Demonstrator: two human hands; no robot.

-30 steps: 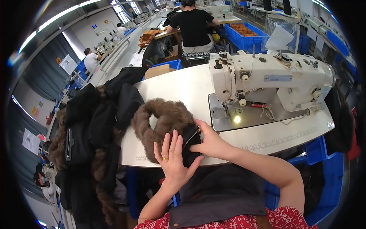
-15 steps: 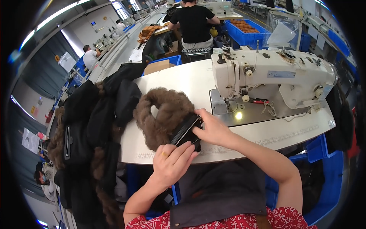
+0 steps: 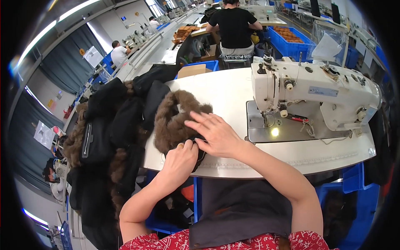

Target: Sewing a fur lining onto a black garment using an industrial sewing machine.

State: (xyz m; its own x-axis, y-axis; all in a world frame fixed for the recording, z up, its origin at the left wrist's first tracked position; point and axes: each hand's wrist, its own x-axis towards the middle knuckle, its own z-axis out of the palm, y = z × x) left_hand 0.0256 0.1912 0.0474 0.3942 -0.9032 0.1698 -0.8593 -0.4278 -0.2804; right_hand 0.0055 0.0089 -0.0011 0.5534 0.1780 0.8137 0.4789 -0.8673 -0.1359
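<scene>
A fluffy brown fur loop (image 3: 168,129) lies on the white sewing table. Joined to its near side is a black zippered piece (image 3: 200,161), mostly covered by my hands; its zip does not show now. My left hand (image 3: 180,161) is closed on the edge of this black piece, knuckles up. Over the fur and the black piece, my right hand (image 3: 218,135) has its fingers stretched out and slightly blurred. Its thumb comes down beside the left fingertips, at the black piece.
A white sewing machine (image 3: 312,89) stands on the right of the table (image 3: 227,89), red-handled snips (image 3: 296,118) by its needle. Black, fur-trimmed zippered pieces (image 3: 104,137) are heaped at left. Blue bins (image 3: 350,216) sit below right. A person in black (image 3: 233,29) sits ahead.
My right hand has let go of the zippered edge and spread its fingers over the fur. My left fingers have curled in. The view has shifted, moving the scene rightward.
</scene>
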